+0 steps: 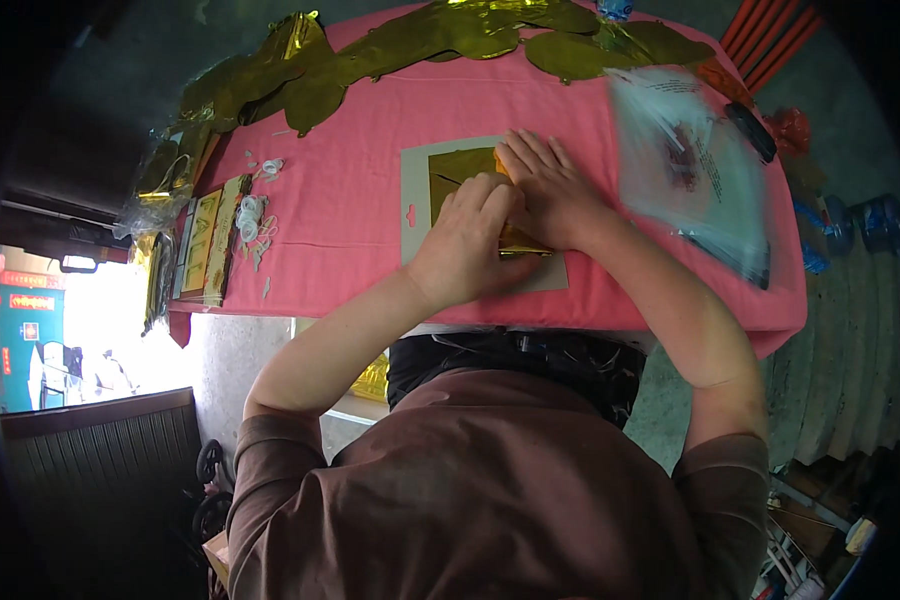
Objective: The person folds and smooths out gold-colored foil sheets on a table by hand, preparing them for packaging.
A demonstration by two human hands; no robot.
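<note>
Both hands press down: left hand (467, 240) and right hand (547, 190) flatten a folded gold foil sheet (462, 165) onto the grey backing card (417, 190) on the pink table (350, 190). Next, keep it aligned.

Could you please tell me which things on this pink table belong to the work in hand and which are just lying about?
In hand: left hand, right hand, folded gold foil piece, white backing card.
Lying about: clear plastic bags, gold foil balloons, small white plastic bits.
</note>
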